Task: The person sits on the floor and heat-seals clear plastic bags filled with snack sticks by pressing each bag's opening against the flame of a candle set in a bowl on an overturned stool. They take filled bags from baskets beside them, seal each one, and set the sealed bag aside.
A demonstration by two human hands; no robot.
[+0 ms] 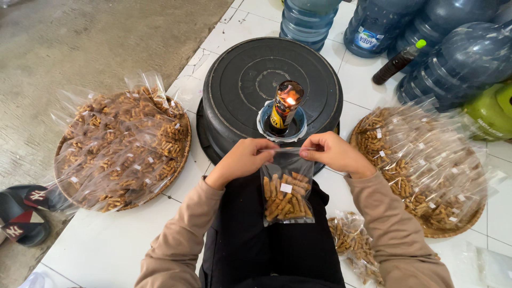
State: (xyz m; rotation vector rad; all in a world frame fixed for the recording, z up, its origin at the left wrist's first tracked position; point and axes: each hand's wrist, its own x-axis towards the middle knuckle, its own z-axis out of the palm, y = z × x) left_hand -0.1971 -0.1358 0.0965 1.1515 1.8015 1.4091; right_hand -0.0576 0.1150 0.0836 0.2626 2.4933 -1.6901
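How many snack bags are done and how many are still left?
Two woven trays, the left tray and the right tray, are piled with filled bags. The left hand and right hand hold one clear bag by its top near the flame. A few bags lie alongside.

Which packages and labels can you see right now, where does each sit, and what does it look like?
Clear snack bag: held by left hand and right hand, brown sticks, small white label.
Left tray: round woven, heaped with similar bags.
Right tray: the same.
Loose bags: floor, beside right arm.
Water jug: blue, white-and-blue label.
Lit bottle: centre, dark with yellow label.
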